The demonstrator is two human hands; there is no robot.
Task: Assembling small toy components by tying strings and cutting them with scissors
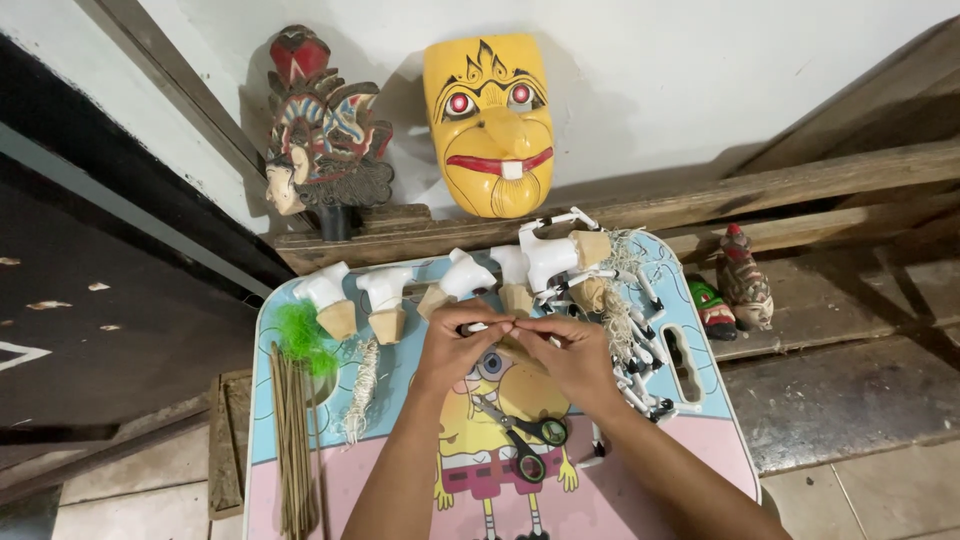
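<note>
Nearest you, scissors (528,445) lie on the tabletop (650,470) between your forearms. Above them your left hand (455,345) and right hand (570,352) meet fingertip to fingertip, both pinched shut on a small black-and-white stick (472,328). Beyond stand white-and-wood figures (385,300), then a yellow mask (490,120) against the wall.

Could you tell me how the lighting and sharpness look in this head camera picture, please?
In the head view, light is soft and even, with no glare; the yellow mask throws a faint shadow on the white wall; both the left hand and right hand are sharp; straight edges bow near the frame's borders, a wide-lens distortion.
</note>
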